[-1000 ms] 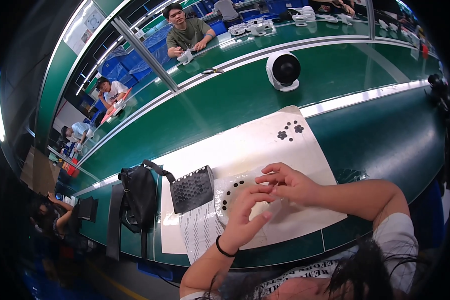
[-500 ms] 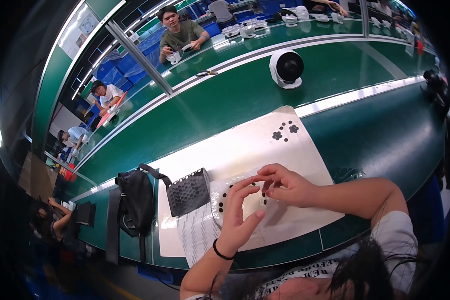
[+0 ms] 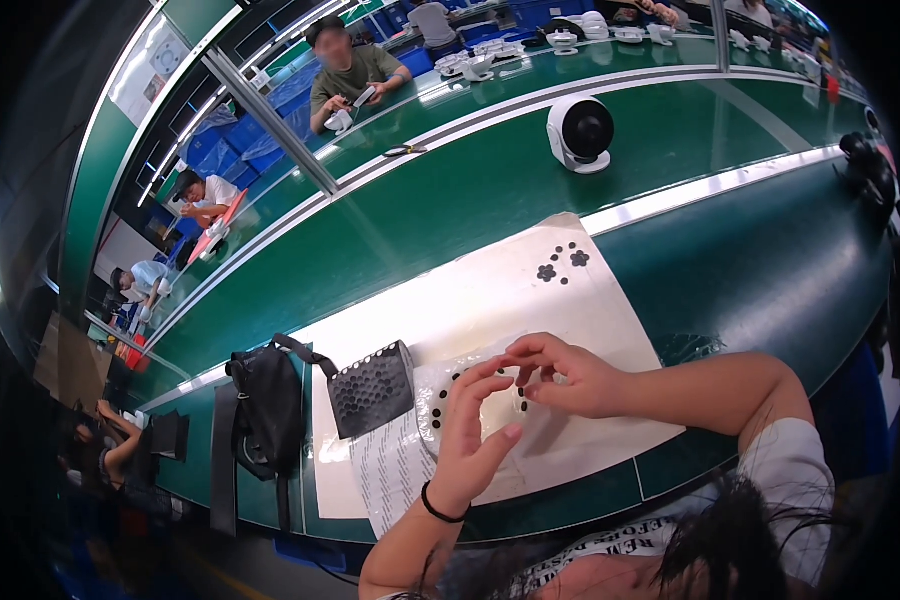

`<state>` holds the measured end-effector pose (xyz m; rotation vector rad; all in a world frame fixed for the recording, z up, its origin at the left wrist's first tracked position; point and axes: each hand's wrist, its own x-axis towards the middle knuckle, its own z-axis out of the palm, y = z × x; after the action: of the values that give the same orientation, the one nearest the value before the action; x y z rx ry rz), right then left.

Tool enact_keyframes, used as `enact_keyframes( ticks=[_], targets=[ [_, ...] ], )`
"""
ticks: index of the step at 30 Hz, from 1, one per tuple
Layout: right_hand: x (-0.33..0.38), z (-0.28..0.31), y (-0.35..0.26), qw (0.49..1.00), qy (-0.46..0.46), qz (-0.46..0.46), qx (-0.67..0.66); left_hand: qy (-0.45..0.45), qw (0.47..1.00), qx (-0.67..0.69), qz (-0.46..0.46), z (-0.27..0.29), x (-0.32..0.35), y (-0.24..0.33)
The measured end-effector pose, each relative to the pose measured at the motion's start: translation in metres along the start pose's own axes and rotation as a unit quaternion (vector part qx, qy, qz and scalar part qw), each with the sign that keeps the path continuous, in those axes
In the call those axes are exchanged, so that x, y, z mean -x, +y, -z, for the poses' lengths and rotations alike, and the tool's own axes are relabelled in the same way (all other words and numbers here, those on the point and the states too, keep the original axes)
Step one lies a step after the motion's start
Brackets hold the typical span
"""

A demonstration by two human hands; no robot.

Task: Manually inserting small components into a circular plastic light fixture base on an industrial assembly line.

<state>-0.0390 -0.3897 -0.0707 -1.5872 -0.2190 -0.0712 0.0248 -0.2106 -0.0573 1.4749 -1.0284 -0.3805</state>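
Since a second ago the left hand (image 3: 475, 440) has risen a little and swung in toward the right hand (image 3: 570, 378), so the fingertips of both now nearly meet; the camera view itself has drifted only slightly. Both hands sit over a white round plate with dark holes along its rim (image 3: 448, 405), which lies in clear plastic film on the white mat (image 3: 470, 300), near the person's edge of the green bench (image 3: 750, 260). Right hand: thumb and forefinger drawn together, apparently pinching something tiny and dark. Left hand: fingers loosely curled, tips pointing toward the right hand, thumb stuck out below; whether it grips anything, cannot tell. Black wristband on the left wrist. A black perforated block (image 3: 372, 388) rests just left of the plate, a printed paper sheet (image 3: 395, 470) beneath the plate's near edge, a black bag (image 3: 267, 410) further left. Small black flower-shaped parts (image 3: 560, 265) lie well apart at the mat's far corner. White round fan (image 3: 581, 132) across the bench. Risk, as judged: a piece this small could slip from the pinch and vanish against the film's creases or roll off the mat. The hands cover most of the plate; the pinched item is too small to identify.
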Motion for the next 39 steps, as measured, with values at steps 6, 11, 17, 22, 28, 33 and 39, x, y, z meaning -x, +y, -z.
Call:
enact_keyframes(
  ticks=[6, 11, 17, 22, 28, 33, 39],
  targets=[
    [0.002, 0.000, -0.003, 0.998, -0.005, -0.008, 0.055, -0.008, 0.999, 0.041, -0.004, 0.001, -0.002, -0.007],
    [0.003, -0.001, -0.010, 0.986, -0.040, 0.021, 0.158, 0.071, 0.965, 0.243, 0.060, 0.001, 0.001, 0.001],
    [0.004, 0.001, 0.004, 0.947, -0.060, 0.117, 0.295, 0.101, 0.947, 0.295, 0.074, -0.002, -0.001, 0.004],
    [0.003, -0.002, 0.004, 0.949, -0.051, 0.151, 0.273, 0.098, 0.956, 0.265, 0.082, -0.002, 0.000, 0.004],
    [0.003, -0.002, 0.007, 0.950, -0.042, 0.150, 0.271, 0.096, 0.958, 0.258, 0.083, -0.003, -0.001, 0.006],
    [0.004, -0.002, 0.007, 0.946, -0.054, 0.137, 0.290, 0.096, 0.959, 0.256, 0.074, -0.003, 0.000, 0.005],
    [0.003, -0.004, 0.009, 0.946, -0.032, 0.163, 0.278, 0.100, 0.957, 0.262, 0.075, -0.003, -0.001, 0.006]
  ],
)
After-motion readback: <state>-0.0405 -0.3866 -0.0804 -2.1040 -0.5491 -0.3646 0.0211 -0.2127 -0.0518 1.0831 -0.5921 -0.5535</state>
